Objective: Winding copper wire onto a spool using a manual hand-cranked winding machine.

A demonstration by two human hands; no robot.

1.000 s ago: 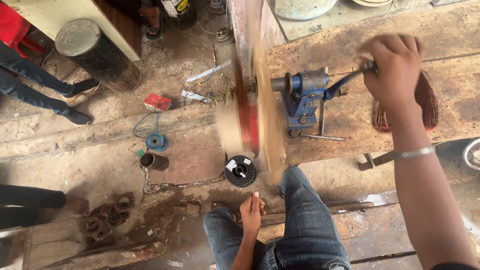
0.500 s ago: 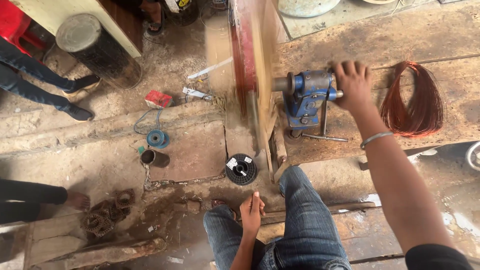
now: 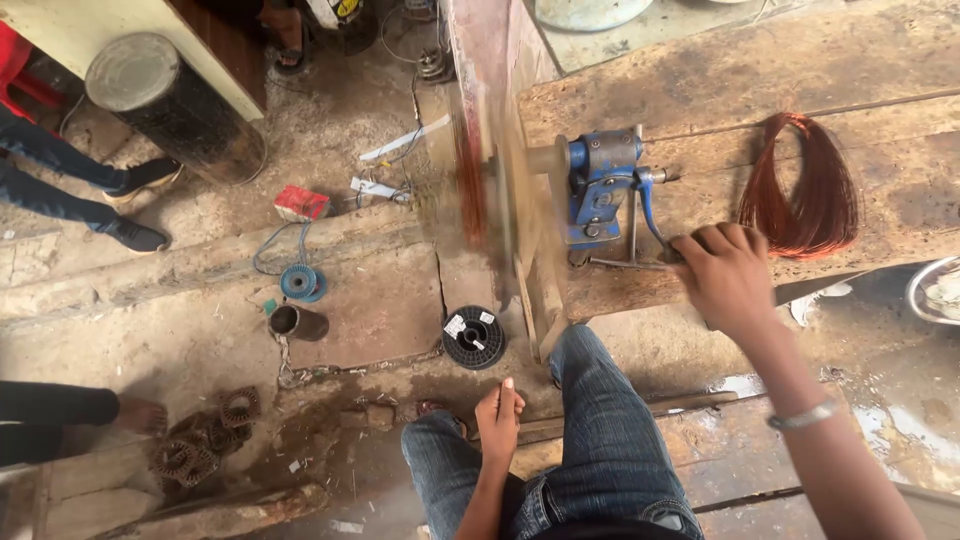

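Observation:
My right hand (image 3: 728, 275) is closed around the crank handle of a blue hand-cranked winder (image 3: 598, 190) fixed to the edge of a wooden bench (image 3: 720, 80). The handle sits at the near side of its circle. On the winder's shaft a wooden former (image 3: 500, 190) with reddish copper wire spins as a blur. My left hand (image 3: 498, 420) hovers by my left knee with its fingers pressed together. I cannot see anything between them. A black wire spool (image 3: 473, 337) stands on the floor just beyond that hand.
A loop of copper wire (image 3: 805, 185) lies on the bench right of the winder. The floor holds a blue spool (image 3: 298, 282), a small can (image 3: 290, 321), a red box (image 3: 301, 203), rusty coil parts (image 3: 200, 445) and a black drum (image 3: 165, 100). Other people's legs (image 3: 70, 175) stand left.
My right hand has swung the crank from the far right of its circle, across the winder, down to the near side. The former keeps spinning. My left hand has stayed by my knee.

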